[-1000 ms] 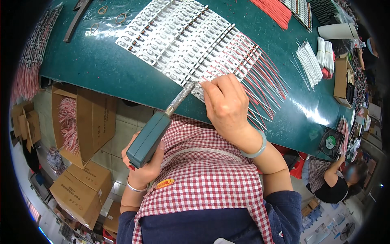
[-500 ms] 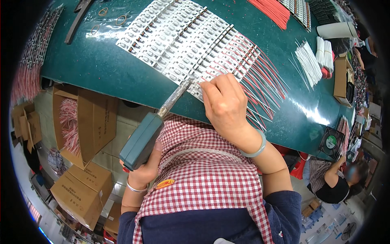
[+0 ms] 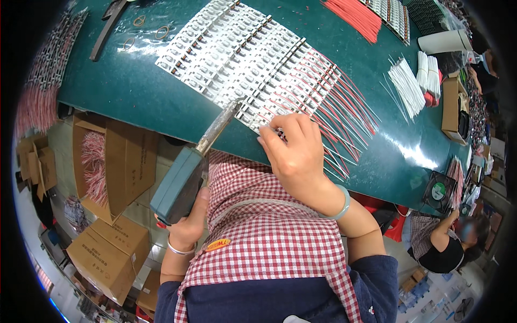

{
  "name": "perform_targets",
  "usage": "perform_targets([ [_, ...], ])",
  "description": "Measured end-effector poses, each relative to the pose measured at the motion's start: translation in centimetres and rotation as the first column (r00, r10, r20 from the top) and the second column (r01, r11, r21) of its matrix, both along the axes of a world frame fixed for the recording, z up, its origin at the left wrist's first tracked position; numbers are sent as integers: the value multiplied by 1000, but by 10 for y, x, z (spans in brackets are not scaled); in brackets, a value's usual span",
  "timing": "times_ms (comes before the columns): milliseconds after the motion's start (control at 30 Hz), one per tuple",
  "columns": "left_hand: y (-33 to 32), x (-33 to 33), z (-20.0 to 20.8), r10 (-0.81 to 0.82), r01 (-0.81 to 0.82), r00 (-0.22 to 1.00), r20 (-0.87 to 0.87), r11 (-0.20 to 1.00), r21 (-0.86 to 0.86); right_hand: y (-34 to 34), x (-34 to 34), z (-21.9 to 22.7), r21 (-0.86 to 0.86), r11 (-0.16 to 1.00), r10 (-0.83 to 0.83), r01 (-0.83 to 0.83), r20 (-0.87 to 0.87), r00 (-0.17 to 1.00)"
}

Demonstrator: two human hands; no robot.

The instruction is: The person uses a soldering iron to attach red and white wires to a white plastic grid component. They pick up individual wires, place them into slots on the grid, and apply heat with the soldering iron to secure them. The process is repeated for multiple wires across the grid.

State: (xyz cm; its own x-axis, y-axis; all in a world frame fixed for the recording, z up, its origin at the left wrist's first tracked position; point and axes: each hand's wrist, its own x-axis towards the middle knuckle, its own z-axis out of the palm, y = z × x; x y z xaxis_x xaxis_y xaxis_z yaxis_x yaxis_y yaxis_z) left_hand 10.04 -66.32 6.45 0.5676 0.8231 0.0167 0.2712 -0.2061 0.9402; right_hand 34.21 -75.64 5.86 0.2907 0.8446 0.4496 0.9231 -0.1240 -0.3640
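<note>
My left hand grips a soldering gun with a teal body and a long metal barrel. Its tip rests at or just above the near edge of a panel of white metal-and-plastic pieces, joined in rows; actual contact cannot be told. My right hand is closed, thumb and forefinger together at the panel's near right edge. Whatever is pinched there is too small to make out. Red and white wires fan out rightward from the panel's right rows, partly behind my right hand.
Red wires and bundles of white wires lie on the green table. Rubber bands and a dark bar are at the far left. A black fan stands right. Cardboard boxes sit below left; a co-worker is at right.
The soldering gun has shifted left, its tip now further along the panel's edge. My right hand has come nearer to me, its fingertips lower at the edge.
</note>
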Motion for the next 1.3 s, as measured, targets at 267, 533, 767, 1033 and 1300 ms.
perform_targets([
  [267, -1, 11, 3, -37, 35, 999, 23, 998, 55, -6, 4, -2, 16, 999, -35, 36, -64, 997],
  [533, -3, 15, 2, -105, 106, 994, -22, 993, 53, -31, 20, 11, -45, 998, -39, 34, -131, 991],
  [767, -7, 40, 4, -92, 95, 995, -29, 990, 108, -1, 53, 8, 29, 994, -103, 107, -119, 988],
  [1033, -3, 53, 9, -164, 167, 986, -33, 977, 136, 5, 52, -5, -23, 992, -124, 122, -134, 983],
  [1300, -5, 55, 8, -169, 172, 985, -34, 976, 133, 8, 51, -5, -41, 992, -125, 122, -101, 987],
])
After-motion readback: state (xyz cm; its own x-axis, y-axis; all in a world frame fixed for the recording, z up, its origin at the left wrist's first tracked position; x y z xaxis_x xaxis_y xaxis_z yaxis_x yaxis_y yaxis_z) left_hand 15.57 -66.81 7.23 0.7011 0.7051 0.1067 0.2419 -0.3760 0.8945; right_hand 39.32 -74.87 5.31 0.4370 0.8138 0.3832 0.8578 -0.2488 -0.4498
